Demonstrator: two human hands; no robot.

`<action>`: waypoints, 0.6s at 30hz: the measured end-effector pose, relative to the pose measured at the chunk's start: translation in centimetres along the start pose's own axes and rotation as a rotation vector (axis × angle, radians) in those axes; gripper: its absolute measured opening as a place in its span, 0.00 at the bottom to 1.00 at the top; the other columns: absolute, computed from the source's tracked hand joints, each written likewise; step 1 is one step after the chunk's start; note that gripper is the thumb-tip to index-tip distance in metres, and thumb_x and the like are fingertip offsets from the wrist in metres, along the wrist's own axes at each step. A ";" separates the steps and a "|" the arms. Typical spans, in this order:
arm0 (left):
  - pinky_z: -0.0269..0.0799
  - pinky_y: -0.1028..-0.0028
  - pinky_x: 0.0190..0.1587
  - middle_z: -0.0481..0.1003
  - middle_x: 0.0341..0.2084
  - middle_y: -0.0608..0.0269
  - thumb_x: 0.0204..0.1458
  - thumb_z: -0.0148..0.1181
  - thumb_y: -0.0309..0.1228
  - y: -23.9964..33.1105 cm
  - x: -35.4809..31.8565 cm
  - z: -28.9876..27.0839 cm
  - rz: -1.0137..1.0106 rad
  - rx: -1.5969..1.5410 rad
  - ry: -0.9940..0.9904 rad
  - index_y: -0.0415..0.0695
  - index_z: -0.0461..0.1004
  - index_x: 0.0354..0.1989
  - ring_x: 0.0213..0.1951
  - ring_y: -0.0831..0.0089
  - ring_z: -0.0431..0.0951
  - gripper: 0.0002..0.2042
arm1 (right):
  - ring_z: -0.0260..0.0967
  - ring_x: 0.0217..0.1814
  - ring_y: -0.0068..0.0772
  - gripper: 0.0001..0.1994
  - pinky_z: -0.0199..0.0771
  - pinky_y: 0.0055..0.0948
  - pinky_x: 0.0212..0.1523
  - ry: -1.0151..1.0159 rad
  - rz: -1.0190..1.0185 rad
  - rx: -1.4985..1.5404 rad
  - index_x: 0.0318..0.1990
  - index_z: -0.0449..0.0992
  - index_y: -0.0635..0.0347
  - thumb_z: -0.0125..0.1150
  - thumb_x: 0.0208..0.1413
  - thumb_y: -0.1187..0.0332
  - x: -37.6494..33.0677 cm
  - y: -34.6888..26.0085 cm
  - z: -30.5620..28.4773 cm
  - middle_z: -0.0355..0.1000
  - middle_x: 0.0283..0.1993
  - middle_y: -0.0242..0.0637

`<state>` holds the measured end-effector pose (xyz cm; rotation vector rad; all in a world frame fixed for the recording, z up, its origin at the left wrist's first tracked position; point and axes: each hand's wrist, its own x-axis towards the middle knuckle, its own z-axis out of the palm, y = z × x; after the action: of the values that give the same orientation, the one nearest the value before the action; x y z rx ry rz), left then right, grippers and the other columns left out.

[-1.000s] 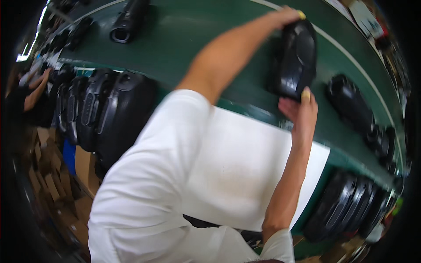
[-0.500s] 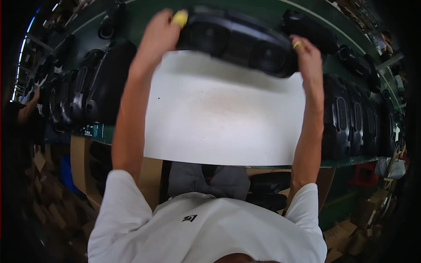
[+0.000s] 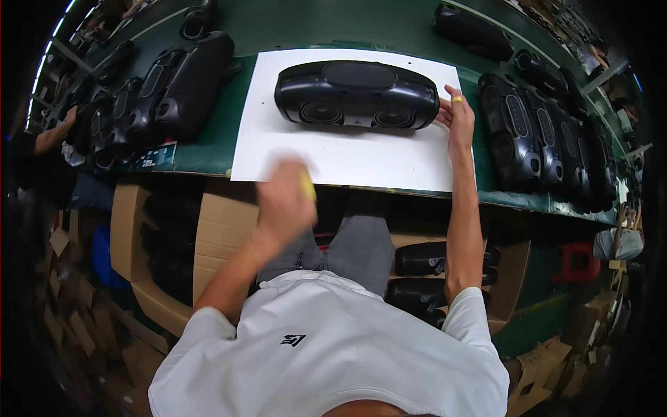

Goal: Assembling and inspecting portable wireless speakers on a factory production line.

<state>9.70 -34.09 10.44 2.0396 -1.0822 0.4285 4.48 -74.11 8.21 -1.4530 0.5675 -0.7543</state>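
Note:
A black portable speaker housing [image 3: 358, 97], long and rounded, lies on a white board [image 3: 347, 154]. Two round drivers show on its near side and a smooth oval panel on top. At the housing's right end is my right hand [image 3: 458, 119], its fingers apart and the tips against or very near the end; a yellow band wraps one finger. My left hand [image 3: 285, 194] hangs near the front edge of the table, away from the housing. Motion smears its fingers, and something yellow shows on its thumb side.
Similar black housings stand in rows left [image 3: 201, 87] and right [image 3: 511, 132] on the green table [image 3: 208, 154]; another [image 3: 472, 31] lies farther back. Below the edge, an open cardboard box [image 3: 226, 229] sits left, and more housings [image 3: 417, 258] lie right. Another person's arm [image 3: 55, 132] shows far left.
The housing, held by both hands at the far side of the board, now rests on the board. My left hand has let go and come back toward me; the right stays at its end.

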 end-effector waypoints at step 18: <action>0.81 0.46 0.41 0.85 0.36 0.44 0.58 0.60 0.28 -13.9 -21.8 30.6 -0.702 -0.225 -1.181 0.39 0.84 0.38 0.36 0.42 0.85 0.08 | 0.81 0.57 0.39 0.25 0.80 0.40 0.63 0.085 -0.057 -0.035 0.59 0.78 0.71 0.57 0.73 0.54 -4.2 8.2 -9.1 0.81 0.55 0.45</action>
<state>6.53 -40.70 -28.98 2.2432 -0.8226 -1.3276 -4.21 -77.31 -0.88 -1.4797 0.6083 -0.8583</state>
